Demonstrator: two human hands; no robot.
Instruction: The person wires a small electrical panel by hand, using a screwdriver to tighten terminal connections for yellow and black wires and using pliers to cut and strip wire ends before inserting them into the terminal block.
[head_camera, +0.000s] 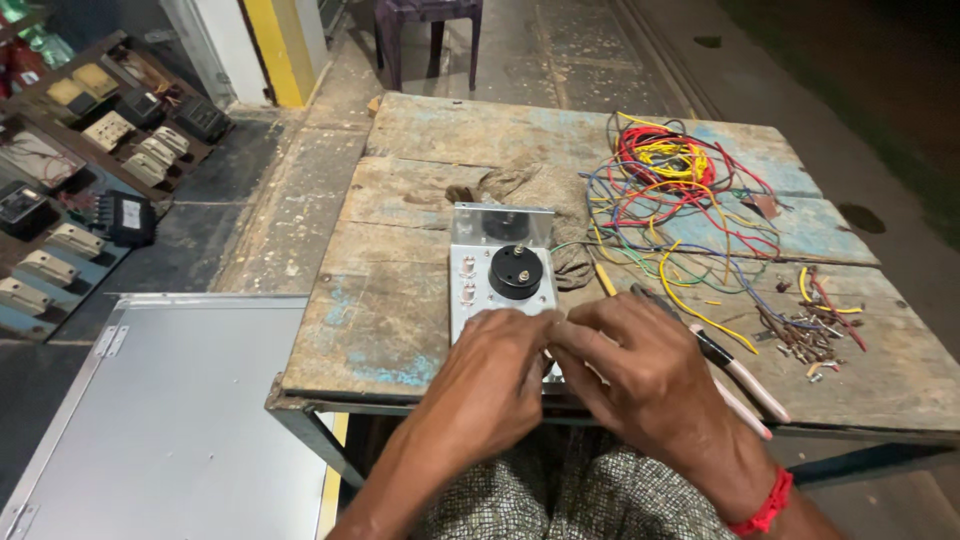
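both hands, left hand (490, 365) and right hand (640, 370), meet fingertip to fingertip on the metal panel (500, 275), grip unclear.

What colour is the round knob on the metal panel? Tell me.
Black, with a small brass-coloured centre; the knob shows in the head view.

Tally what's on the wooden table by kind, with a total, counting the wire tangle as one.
Metal switch panel: 1
Wire tangle: 1
Cloth: 1
Pile of small screws and wire offcuts: 1
Pink-handled pliers: 1
Total: 5
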